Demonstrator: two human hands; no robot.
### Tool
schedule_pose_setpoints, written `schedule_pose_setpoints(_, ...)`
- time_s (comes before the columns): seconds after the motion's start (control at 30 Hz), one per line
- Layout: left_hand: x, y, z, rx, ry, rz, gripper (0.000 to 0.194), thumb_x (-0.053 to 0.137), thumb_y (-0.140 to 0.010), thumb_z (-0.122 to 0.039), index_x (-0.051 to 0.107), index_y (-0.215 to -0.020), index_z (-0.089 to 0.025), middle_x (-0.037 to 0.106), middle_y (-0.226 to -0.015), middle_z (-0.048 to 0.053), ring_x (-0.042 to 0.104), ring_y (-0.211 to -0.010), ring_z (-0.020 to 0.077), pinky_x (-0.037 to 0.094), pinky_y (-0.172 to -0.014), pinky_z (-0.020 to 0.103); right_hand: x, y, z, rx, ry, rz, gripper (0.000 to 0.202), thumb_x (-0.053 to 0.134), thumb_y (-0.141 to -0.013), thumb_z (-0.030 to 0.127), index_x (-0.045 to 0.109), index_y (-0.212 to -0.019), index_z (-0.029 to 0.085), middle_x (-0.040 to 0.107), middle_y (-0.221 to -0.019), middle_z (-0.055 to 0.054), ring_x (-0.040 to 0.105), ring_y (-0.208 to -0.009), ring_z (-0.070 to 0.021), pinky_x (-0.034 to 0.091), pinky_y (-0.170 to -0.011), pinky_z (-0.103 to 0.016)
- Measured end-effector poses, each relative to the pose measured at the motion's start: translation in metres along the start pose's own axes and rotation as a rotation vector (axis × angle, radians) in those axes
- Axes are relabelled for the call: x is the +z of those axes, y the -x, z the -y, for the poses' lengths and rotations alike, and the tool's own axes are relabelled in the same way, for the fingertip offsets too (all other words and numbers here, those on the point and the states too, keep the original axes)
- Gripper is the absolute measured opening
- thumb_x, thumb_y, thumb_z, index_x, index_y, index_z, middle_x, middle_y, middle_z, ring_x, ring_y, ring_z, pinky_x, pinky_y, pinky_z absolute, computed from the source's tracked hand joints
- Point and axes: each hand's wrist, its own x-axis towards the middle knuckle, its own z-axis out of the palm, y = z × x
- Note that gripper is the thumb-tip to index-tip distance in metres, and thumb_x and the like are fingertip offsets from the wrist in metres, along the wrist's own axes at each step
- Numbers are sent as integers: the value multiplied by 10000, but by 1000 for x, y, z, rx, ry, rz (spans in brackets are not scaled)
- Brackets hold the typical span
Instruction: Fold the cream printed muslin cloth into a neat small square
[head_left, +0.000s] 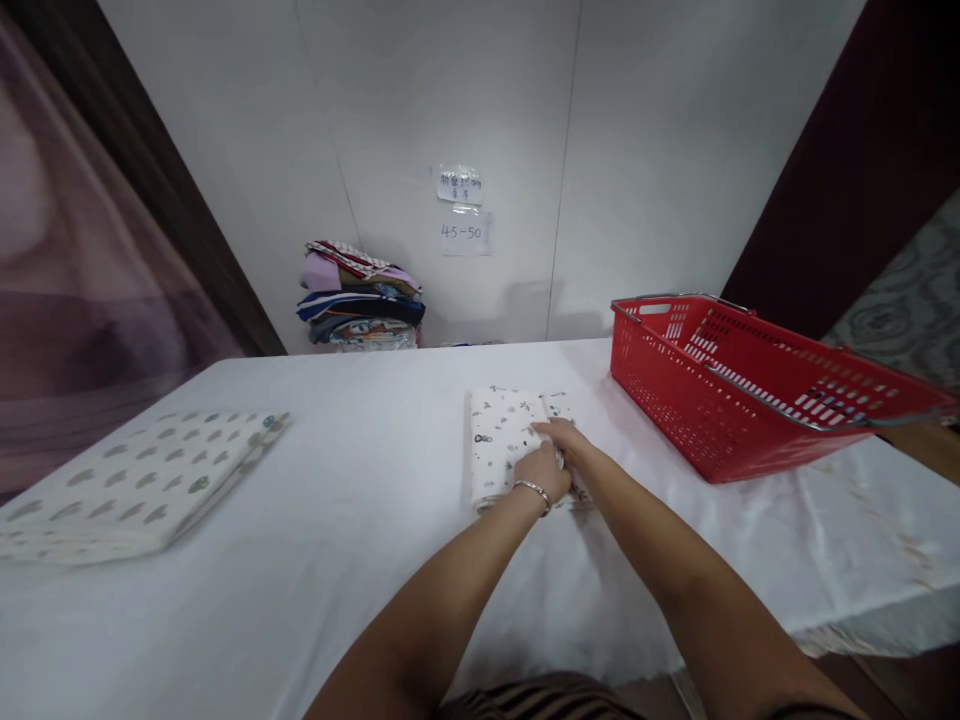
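A white cloth with small printed figures (499, 425) lies folded in a compact block on the white-covered table, left of the red basket. My left hand (541, 472), with a bracelet at the wrist, is on the lower right part of the cloth, its fingers curled at a fold. Just above and to the right, my right hand (566, 440) rests on the same cloth with fingers bent over its right side. The two hands are very close together and partly hide the fold between them.
A red basket (675, 400) stands at the right. Another folded cloth with grey-green shapes (150, 480) lies at the left on the table (337, 580). Behind the far edge is a stack of folded fabrics (364, 305), against a wall with paper signs (465, 232).
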Motion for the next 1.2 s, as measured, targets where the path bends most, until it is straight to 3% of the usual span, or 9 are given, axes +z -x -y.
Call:
schedule_pose_setpoints(0.17,-7,-3,-10,20,-32,-1,396,515,-741,-329,489,-1083,-131,645,-1007,167,615,-968,280,475,-766,356,-4,-8,17,-64,-6,-42,414,682,-633,165,605,-1028,69,668,-684,-57,604,-587,-171,473,-533,-252)
schedule_pose_setpoints(0.3,-13,-13,-29,74,-16,-42,368,493,-762,-326,487,-1081,-143,642,-1014,162,618,-964,266,475,-769,353,-26,-9,34,-164,-13,-116,628,648,-659,147,478,-1264,120,680,-848,-49,614,-670,-154,478,-585,-234)
schedule_pose_setpoints(0.5,8,-28,-48,78,18,90,421,536,-734,-356,519,-1086,-123,639,-1038,183,610,-986,290,483,-776,364,-58,-15,26,-38,124,-189,794,652,-616,98,369,-1358,80,658,-809,-65,585,-631,-160,453,-555,-248)
schedule_pose_setpoints(0.6,16,-30,-48,80,18,83,434,536,-730,-350,514,-1096,-117,632,-1052,189,610,-978,291,482,-779,371,-60,-24,25,-42,138,-186,795,680,-628,158,372,-1358,101,644,-767,-42,566,-609,-147,439,-541,-242)
schedule_pose_setpoints(0.8,15,-34,-53,76,19,59,410,510,-749,-342,505,-1097,-124,640,-1026,179,610,-983,278,476,-781,347,-61,-41,37,-108,143,-186,801,686,-623,140,373,-1360,139,608,-678,16,536,-579,-114,419,-558,-221)
schedule_pose_setpoints(0.93,19,-35,-57,95,21,117,403,526,-728,-300,513,-1095,-133,634,-1057,177,599,-1011,283,474,-805,358,-66,-50,39,-45,163,-201,811,703,-608,166,385,-1353,123,602,-644,15,527,-550,-126,425,-545,-247)
schedule_pose_setpoints(1.2,21,-34,-57,149,-8,109,424,526,-715,-315,518,-1091,-119,639,-1052,188,606,-993,303,487,-798,379,-60,-66,42,-83,147,-226,742,664,-640,114,398,-1333,128,650,-752,-28,569,-628,-142,452,-581,-240)
